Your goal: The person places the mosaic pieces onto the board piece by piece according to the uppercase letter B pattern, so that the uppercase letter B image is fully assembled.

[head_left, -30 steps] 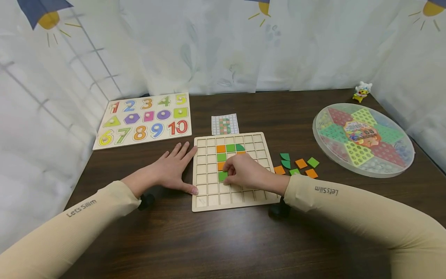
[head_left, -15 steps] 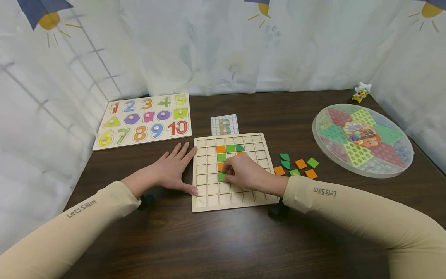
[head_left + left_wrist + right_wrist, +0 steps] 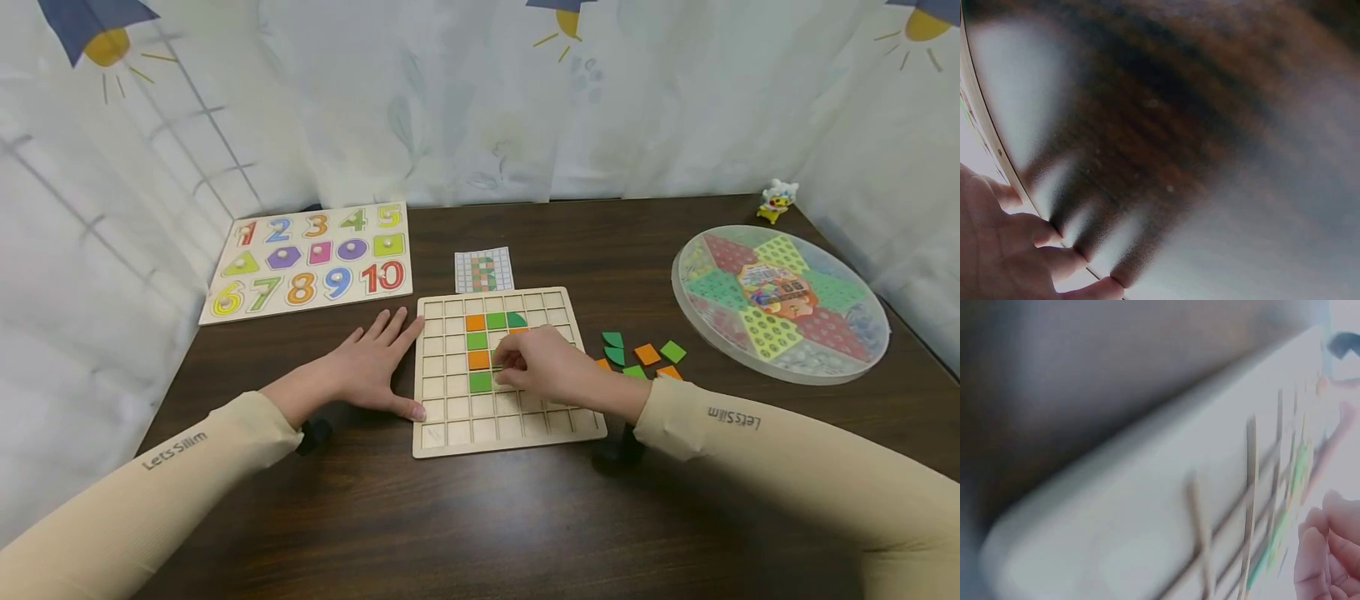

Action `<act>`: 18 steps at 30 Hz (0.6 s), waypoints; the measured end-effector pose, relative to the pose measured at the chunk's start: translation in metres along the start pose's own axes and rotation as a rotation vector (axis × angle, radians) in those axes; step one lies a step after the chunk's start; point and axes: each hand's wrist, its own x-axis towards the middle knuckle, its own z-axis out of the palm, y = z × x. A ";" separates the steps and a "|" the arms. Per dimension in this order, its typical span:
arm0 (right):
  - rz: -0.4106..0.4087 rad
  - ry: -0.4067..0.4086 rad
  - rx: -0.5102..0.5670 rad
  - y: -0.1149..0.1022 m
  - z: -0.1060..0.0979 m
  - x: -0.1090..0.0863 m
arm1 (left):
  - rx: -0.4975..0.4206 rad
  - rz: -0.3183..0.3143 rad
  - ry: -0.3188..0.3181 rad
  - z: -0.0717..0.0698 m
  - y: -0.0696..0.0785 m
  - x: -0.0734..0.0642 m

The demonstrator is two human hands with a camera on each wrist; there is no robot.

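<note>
In the head view a wooden grid board [image 3: 450,408] lies on the dark table. Orange and green square tiles sit in its cells, among them a green tile [image 3: 481,382], an orange tile [image 3: 478,360] and a dark green quarter-round tile [image 3: 516,320]. My left hand [image 3: 371,362] lies spread at the board's left edge, fingertips and thumb touching it. My right hand [image 3: 551,367] hovers over the middle, just right of the green tile, fingers loosely curled and nothing visible between them; it hides some cells. In the right wrist view its fingers [image 3: 1311,562] show beside the board.
Right of the board lie several loose tiles [image 3: 647,354], orange and green. Behind it is a small pattern card [image 3: 483,269]. A number puzzle board [image 3: 307,260] stands at back left, a round Chinese checkers board [image 3: 780,304] at right, a small figurine [image 3: 778,200] behind.
My right hand has moved slightly right off the lowest green tile, which now shows fully in its cell. My left hand has stayed at the board's edge.
</note>
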 end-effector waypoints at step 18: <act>0.129 0.063 -0.070 0.095 -0.069 -0.057 | 0.001 0.013 0.009 0.001 -0.003 0.001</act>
